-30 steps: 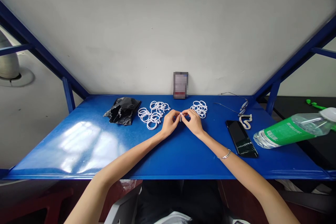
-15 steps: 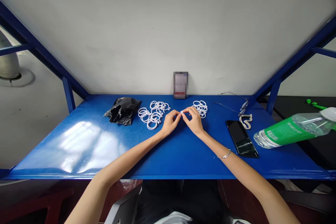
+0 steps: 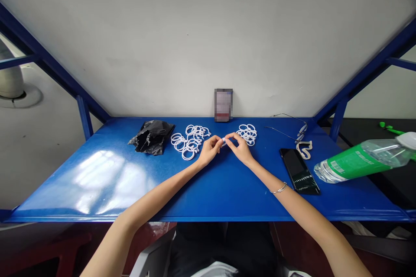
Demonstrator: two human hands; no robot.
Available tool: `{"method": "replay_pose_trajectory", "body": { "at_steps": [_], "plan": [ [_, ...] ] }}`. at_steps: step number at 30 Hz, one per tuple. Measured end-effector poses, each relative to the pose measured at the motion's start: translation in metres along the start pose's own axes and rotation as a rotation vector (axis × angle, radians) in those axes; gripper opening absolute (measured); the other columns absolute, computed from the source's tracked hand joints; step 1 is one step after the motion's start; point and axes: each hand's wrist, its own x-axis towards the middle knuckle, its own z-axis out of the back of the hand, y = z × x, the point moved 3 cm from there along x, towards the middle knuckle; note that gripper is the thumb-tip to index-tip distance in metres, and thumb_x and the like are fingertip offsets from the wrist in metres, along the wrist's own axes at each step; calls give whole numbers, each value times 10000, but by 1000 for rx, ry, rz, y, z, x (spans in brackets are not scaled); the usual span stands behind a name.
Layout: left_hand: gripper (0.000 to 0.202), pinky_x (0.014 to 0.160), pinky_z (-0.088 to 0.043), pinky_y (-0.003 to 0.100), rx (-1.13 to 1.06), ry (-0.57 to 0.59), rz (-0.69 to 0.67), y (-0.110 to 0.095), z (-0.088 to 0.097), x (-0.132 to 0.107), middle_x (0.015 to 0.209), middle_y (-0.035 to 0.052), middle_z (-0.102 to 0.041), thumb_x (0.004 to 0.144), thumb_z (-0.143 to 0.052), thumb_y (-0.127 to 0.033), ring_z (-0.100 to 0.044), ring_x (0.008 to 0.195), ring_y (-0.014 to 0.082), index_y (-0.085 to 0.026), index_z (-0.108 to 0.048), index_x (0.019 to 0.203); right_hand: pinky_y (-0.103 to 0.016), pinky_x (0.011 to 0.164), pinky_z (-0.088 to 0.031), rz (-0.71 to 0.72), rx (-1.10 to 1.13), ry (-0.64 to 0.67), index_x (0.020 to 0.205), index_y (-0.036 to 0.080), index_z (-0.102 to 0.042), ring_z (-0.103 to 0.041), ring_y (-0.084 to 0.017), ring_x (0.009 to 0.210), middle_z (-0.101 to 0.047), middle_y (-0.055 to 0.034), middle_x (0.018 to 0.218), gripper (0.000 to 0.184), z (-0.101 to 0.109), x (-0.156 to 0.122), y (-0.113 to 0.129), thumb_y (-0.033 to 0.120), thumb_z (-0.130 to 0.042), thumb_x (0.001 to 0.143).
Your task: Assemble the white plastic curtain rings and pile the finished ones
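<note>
Head view: both hands meet over the middle of the blue bench (image 3: 182, 194), fingertips nearly together. Left hand (image 3: 209, 151): thumb and fingers closed narrow on a small white piece (image 3: 224, 141). Right hand (image 3: 241, 149): thumb and index pinched on the same piece from the other side, forearm angled in, silver bracelet (image 3: 280, 188) on it. Piece sits right between the two hands, mostly covered by fingers; can't tell its full shape.

Left ring pile (image 3: 193, 141): white rings, loose and overlapping, just beyond and left of the left hand. Right ring pile (image 3: 248, 134): more white rings, smaller spread, close behind the right hand.

Black plastic bag (image 3: 152, 136), crumpled, left of the left pile. Dark-framed panel (image 3: 223, 105), pixelated, stands upright at the back edge against the grey wall (image 3: 208, 43), roughly in line with the hands.

Right side of bench: glasses (image 3: 302, 131) with temples unfolded, pale flat S-like item (image 3: 304, 150) just in front of them, black phone (image 3: 299, 171) lying face up beside that item. Clear bottle (image 3: 359, 162), green label, white cap, appears heavily tilted, farther right.
</note>
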Motion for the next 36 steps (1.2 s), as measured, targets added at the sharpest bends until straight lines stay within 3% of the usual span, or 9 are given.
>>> {"method": "replay_pose_trajectory", "body": {
  "at_steps": [6,11,24,36],
  "plan": [
    [398,505,-355,218,16,1,-13,3,2,1,543,-37,-480,848,-521,-552,-455,503,92,-161,-536,778,-328,734,-540,-113,192,38,860,225,-550,-646,-180,775,-635,-14,828,184,-3,-1,-5,402,-595,841],
    [406,500,-345,218,35,4,-26,1,1,0,544,-37,-474,856,-503,-557,-448,502,92,-161,-531,770,-342,748,-539,-82,105,0,956,224,-560,-672,-190,763,-674,-14,785,190,-3,-4,-1,385,-584,858],
    [381,496,-337,211,-13,10,-16,1,1,-1,607,-31,-491,851,-531,-531,-433,508,80,-157,-540,776,-366,803,-516,-27,27,-6,920,220,-604,-647,-206,842,-675,-46,887,161,-1,-3,1,368,-584,861],
    [458,466,-316,197,-211,173,85,0,3,6,627,-17,-524,796,-574,-592,-409,462,54,-135,-559,773,-326,751,-505,-80,158,18,903,225,-601,-614,-187,818,-640,-26,873,184,-2,-2,-5,399,-606,843]
  ]
}}
